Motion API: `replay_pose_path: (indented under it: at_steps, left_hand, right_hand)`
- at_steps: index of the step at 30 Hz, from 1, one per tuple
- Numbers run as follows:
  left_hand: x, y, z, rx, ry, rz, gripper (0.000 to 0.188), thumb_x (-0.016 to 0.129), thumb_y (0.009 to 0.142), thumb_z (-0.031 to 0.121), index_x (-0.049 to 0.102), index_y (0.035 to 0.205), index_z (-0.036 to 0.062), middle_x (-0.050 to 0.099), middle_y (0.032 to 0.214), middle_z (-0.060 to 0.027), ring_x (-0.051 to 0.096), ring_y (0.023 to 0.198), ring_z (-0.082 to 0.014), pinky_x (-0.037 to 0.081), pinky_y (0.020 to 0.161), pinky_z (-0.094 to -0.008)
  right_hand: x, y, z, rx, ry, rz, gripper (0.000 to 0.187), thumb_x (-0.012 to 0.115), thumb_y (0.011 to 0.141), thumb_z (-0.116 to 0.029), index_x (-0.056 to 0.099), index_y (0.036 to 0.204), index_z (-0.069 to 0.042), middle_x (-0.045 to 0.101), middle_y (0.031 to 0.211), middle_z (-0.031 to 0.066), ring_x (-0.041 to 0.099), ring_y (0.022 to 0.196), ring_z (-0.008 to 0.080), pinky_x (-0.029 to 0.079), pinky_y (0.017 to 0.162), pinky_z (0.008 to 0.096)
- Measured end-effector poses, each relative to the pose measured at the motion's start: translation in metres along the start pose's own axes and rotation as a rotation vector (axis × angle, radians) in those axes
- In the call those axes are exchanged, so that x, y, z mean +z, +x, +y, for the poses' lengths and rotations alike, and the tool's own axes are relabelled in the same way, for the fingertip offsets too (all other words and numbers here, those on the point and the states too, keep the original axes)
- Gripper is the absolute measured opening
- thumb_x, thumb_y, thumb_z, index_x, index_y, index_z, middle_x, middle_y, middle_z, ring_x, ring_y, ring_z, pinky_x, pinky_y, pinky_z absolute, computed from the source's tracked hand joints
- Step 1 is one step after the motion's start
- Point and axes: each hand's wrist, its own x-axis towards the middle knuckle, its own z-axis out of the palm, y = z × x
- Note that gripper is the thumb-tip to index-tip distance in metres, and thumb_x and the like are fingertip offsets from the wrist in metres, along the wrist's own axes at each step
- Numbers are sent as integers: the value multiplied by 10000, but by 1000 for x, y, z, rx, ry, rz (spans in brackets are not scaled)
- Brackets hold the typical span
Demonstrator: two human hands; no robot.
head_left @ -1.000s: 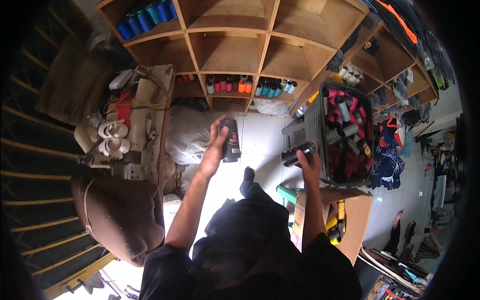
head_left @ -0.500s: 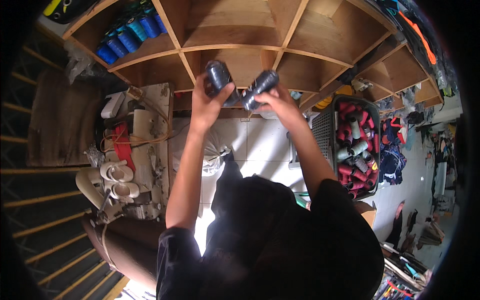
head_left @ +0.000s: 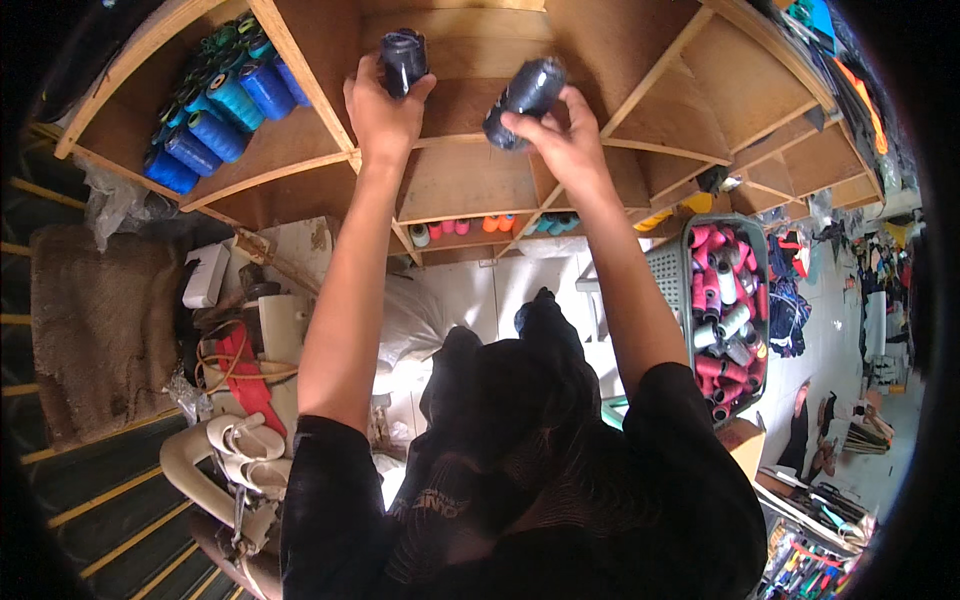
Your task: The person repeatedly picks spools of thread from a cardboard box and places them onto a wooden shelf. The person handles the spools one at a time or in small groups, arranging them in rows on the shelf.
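My left hand [head_left: 386, 118] is closed round a dark thread spool [head_left: 404, 62], held upright inside a middle compartment of the wooden shelf [head_left: 470, 195]. In my right hand [head_left: 572, 140] is a second dark thread spool [head_left: 525, 103], tilted and wrapped in shiny film, gripped between thumb and fingers. It hangs in front of the same compartment, apart from the first. Blue and teal thread spools [head_left: 217, 137] fill the compartment to the left of my left hand.
A grey plastic basket [head_left: 668, 285] with pink and pale spools stands on the floor at right. At left is a sewing machine [head_left: 190, 470] with white sandals [head_left: 245, 440] beside it. Pink and orange spools [head_left: 497, 223] sit in a low compartment. A pale plastic bag [head_left: 410, 320] lies below.
Both hands have moved up and farther out, into the shelf, carrying their spools. The two spools are now wider apart. The view has shifted closer to the shelf.
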Motion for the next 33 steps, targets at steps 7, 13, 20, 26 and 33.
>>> replay_pose_path:
  at_steps: [7, 13, 20, 26, 33]
  left_hand:
    - [46, 55, -19, -7, 106, 76, 491, 819, 777, 134, 582, 1191, 17, 682, 1017, -229, 630, 1087, -423, 508, 890, -498]
    - [85, 116, -50, 2, 125, 147, 441, 644, 905, 89, 474, 1309, 43, 658, 1123, -279, 640, 1085, -418, 495, 930, -527]
    - [103, 142, -79, -144, 88, 118, 435, 592, 976, 210, 466, 1336, -1, 616, 1217, -293, 628, 1129, -431, 498, 980, -512]
    - [108, 115, -79, 151, 806, -21, 304, 548, 987, 146, 610, 1265, 41, 588, 1306, -225, 608, 1184, -369, 519, 987, -470]
    - [104, 117, -78, 272, 746, -105, 239, 610, 908, 92, 606, 1145, 61, 616, 1179, -168, 598, 1144, -342, 497, 983, -489]
  right_hand:
    - [35, 105, 29, -217, -221, 84, 697, 902, 754, -218, 526, 1288, 23, 720, 1089, 151, 714, 972, 212, 579, 789, 326]
    - [56, 189, 64, -180, -435, 222, 571, 900, 712, -291, 605, 1154, -83, 746, 1073, 117, 715, 1015, 279, 526, 949, 390]
    - [82, 222, 69, -232, -534, 183, 601, 888, 734, -262, 591, 1193, -14, 722, 1084, 171, 692, 1050, 303, 520, 955, 400]
    - [84, 247, 79, -351, -637, 222, 622, 902, 723, -229, 580, 1200, 6, 728, 1045, 141, 702, 992, 228, 538, 903, 354]
    - [93, 264, 86, -212, -597, 112, 653, 845, 751, -332, 564, 1275, -62, 701, 1170, 176, 649, 1146, 357, 486, 1010, 439]
